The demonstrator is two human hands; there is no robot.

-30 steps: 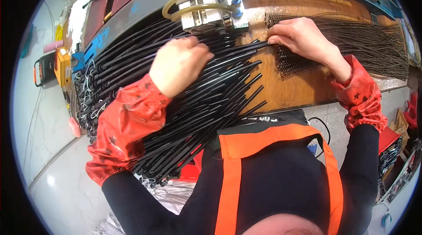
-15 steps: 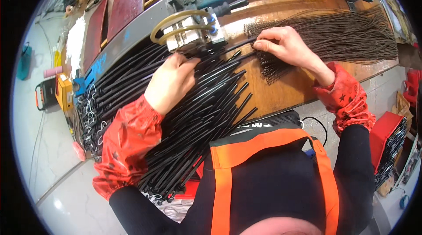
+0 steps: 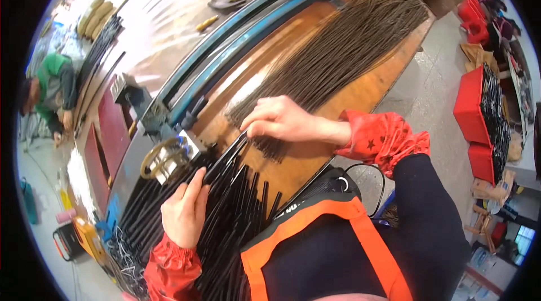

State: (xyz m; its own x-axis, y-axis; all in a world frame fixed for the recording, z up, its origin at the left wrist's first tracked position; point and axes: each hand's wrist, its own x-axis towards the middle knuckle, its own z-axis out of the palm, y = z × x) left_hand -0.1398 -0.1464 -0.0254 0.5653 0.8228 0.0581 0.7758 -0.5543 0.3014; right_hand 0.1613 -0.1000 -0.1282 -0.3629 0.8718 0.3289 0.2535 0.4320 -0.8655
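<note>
Well, right hand [image 3: 283, 122]: thumb and forefinger pinch the end of a slim black rod [image 3: 231, 153] near the centre of the frame; from where I stand, I can't make out whether a cord is caught there too.
Left hand [image 3: 183, 215]: left of centre and lower down, thumb and forefinger reaching to the rods, other fingers curled; whether it grips or merely rests, I cannot tell.
Black rod: slanting from beside the left fingertips up to the right ones; I'd support it at both places so that the tip can't wag.
Brown cords [image 3: 349, 39]: spread over the wooden board [image 3: 307, 168] from the centre to the upper right, their near ends close by the right hand; I'd part them gently, since they look apt to snag.
Metal clamp block [image 3: 169, 163]: left of centre, ringed by yellowish tubing, just beyond the left hand; fingertips are best held clear of it.
Rod pile [image 3: 222, 250]: lower centre, tips jutting at mixed angles; lifting one rod clear of its neighbours should spare a tangle.
Pinch: close to the tip and light, I'd say, for the finest aim.
</note>
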